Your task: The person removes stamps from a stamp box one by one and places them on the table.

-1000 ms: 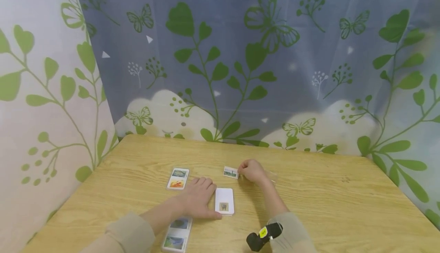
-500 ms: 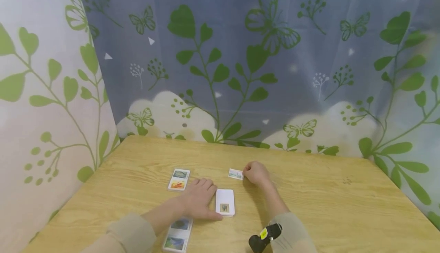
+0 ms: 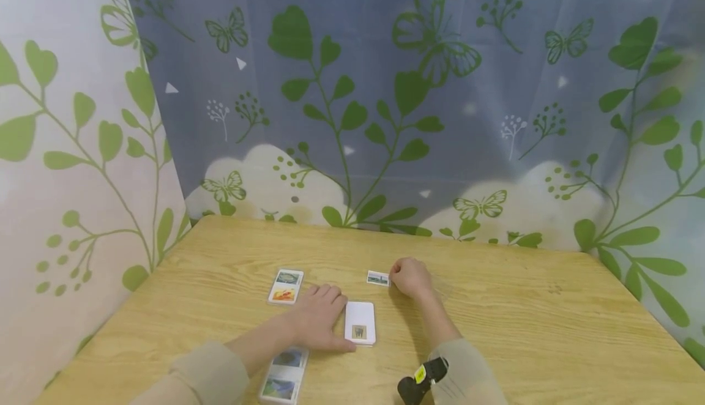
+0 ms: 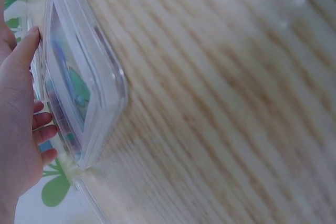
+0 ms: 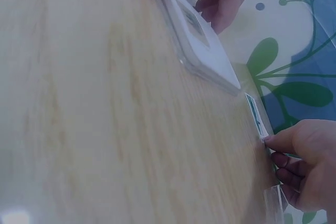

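So over the last second the little picture card (image 3: 377, 278) slid a touch rightward relative to the white-topped case (image 3: 359, 312), and the right hand (image 3: 412, 278) went with it, pinching its right edge. My guess is the card's still being worked, not done with. It sits just past the case's far edge, a bit right of centre, with that hand farther right. Left hand (image 3: 320, 318) is at the case's left side, fingers relaxed, thumb by the near edge.

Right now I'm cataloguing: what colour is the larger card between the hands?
White card with a small brownish picture, clearest in the head view.
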A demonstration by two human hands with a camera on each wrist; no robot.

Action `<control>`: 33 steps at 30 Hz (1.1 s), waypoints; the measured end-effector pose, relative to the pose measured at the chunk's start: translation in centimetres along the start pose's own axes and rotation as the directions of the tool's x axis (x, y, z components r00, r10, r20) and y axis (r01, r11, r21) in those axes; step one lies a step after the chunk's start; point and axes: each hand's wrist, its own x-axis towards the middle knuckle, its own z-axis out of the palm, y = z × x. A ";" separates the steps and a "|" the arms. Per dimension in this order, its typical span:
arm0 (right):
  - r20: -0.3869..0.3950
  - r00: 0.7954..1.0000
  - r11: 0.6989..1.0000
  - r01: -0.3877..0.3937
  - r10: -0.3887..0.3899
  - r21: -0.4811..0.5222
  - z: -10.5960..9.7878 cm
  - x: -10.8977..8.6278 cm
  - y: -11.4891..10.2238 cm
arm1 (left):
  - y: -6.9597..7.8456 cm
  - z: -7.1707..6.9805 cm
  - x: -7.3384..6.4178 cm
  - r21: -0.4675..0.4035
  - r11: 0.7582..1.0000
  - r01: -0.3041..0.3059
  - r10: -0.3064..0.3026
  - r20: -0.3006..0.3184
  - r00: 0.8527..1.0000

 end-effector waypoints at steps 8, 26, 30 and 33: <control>-0.008 1.000 0.998 -0.009 0.009 -0.061 0.2 0.2 -0.2 | -0.2 0.1 -0.1 -0.016 1.000 -0.013 0.013 -0.014 1.000; -0.001 1.000 0.965 -0.020 0.021 0.260 -0.9 -0.2 0.2 | -0.1 0.1 -0.1 -0.002 1.000 -0.013 0.013 -0.013 1.000; -0.011 1.000 0.948 0.005 -0.001 0.317 -1.3 -0.3 0.2 | -0.1 0.1 -0.2 0.006 1.000 -0.014 0.014 0.000 1.000; 0.006 1.000 0.928 -0.004 0.002 0.374 -1.5 -0.4 0.1 | -0.1 0.1 -0.2 0.015 1.000 -0.012 0.012 0.009 1.000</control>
